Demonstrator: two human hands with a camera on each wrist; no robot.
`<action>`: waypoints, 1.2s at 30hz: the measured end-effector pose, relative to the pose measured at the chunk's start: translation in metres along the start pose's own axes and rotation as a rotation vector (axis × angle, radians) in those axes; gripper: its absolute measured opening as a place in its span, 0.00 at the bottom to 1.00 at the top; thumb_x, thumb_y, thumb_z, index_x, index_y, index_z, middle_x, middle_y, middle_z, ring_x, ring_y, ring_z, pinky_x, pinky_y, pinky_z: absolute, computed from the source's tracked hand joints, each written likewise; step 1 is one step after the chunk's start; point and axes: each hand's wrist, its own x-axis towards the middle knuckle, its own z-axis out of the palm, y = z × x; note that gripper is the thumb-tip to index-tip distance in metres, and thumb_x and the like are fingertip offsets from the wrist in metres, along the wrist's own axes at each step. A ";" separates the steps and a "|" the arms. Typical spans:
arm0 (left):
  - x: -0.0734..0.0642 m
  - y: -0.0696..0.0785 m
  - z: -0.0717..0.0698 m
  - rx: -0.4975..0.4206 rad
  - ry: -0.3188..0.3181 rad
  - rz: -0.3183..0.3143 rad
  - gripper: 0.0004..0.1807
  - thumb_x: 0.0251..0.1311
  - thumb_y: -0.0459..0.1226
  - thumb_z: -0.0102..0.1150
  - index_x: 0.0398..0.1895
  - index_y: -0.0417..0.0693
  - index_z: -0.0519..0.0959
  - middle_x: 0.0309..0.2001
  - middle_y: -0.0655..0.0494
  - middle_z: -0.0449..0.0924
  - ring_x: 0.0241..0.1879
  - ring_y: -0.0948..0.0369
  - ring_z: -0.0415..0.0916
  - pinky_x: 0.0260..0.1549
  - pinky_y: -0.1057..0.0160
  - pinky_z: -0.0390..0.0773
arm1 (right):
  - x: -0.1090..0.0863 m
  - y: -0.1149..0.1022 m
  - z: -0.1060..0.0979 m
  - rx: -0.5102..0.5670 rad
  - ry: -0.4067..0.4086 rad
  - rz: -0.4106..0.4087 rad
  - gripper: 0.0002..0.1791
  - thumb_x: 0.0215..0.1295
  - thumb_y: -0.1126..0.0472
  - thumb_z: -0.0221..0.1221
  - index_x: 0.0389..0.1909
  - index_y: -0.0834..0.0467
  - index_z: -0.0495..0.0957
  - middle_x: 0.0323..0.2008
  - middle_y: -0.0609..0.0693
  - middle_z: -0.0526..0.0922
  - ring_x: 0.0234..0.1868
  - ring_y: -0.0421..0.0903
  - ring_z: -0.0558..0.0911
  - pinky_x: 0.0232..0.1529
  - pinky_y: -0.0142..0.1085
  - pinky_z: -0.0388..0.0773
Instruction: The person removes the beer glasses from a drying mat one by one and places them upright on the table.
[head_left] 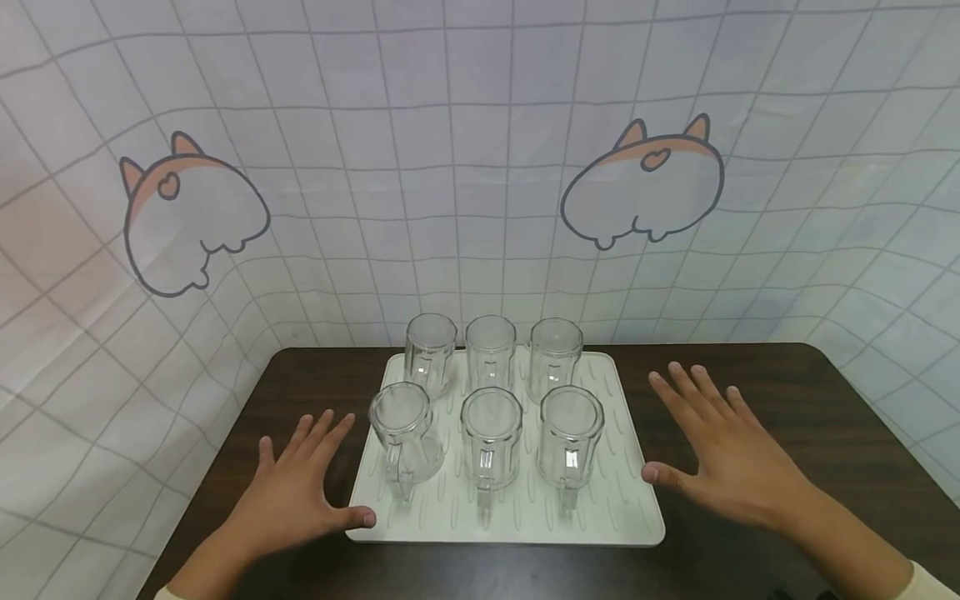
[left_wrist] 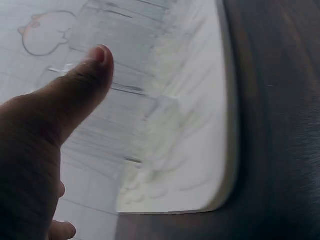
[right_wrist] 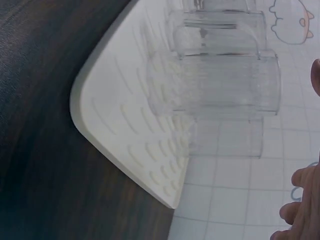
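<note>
Clear glass mugs stand in two rows of three on a white ridged mat (head_left: 525, 521). The front row holds a left mug (head_left: 405, 433), a middle mug (head_left: 491, 433) and a right mug (head_left: 572, 433), their handles facing the front edge. Fingers spread, my left hand (head_left: 288, 492) hovers beside the mat, its thumb overlapping the front left corner in the head view. On the other side my right hand (head_left: 723, 458) is spread as well, its thumb pointing at the mat's right edge. Neither hand holds anything.
Behind these stand the back row's left mug (head_left: 430, 354), middle mug (head_left: 491, 354) and right mug (head_left: 553, 358). The mat lies on a dark wooden table (head_left: 780, 392). A white gridded cloth (head_left: 480, 192) with cartoon animals hangs around the back and sides.
</note>
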 end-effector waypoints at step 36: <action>-0.008 -0.015 0.048 -0.057 -0.138 -0.067 0.70 0.32 0.79 0.67 0.75 0.44 0.67 0.75 0.33 0.59 0.74 0.31 0.51 0.58 0.17 0.47 | -0.018 -0.018 0.049 0.259 0.062 0.011 0.51 0.64 0.42 0.69 0.82 0.48 0.53 0.77 0.53 0.61 0.73 0.60 0.66 0.57 0.62 0.73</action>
